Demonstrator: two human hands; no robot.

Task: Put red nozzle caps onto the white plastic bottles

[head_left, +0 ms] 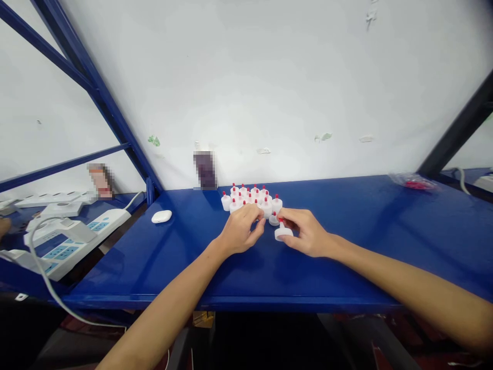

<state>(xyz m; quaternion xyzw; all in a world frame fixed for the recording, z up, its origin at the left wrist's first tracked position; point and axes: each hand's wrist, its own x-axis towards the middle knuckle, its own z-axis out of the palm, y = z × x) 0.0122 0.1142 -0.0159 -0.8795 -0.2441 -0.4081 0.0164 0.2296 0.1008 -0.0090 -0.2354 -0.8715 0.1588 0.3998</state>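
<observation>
Between the thumb and fingers of my right hand (308, 234) is a white nozzle cap (283, 235) with a small red tip, its wide base facing down just above the table. My left hand (243, 227) is curled closed beside it, thumb and forefinger drawn together; whatever it may hold is hidden. Right behind my hands stands a cluster of similar white nozzle caps (276, 203) with red tips, upright and close together. One smaller white cap with a red tip (273, 219) sits between my two hands.
The blue table (346, 272) runs up to a white wall. A white earbud case (162, 216) lies at left. A clear plastic bag with red pieces (418, 184) rests at the far right. White power strips (88, 236) lie beyond the blue frame post (111, 108).
</observation>
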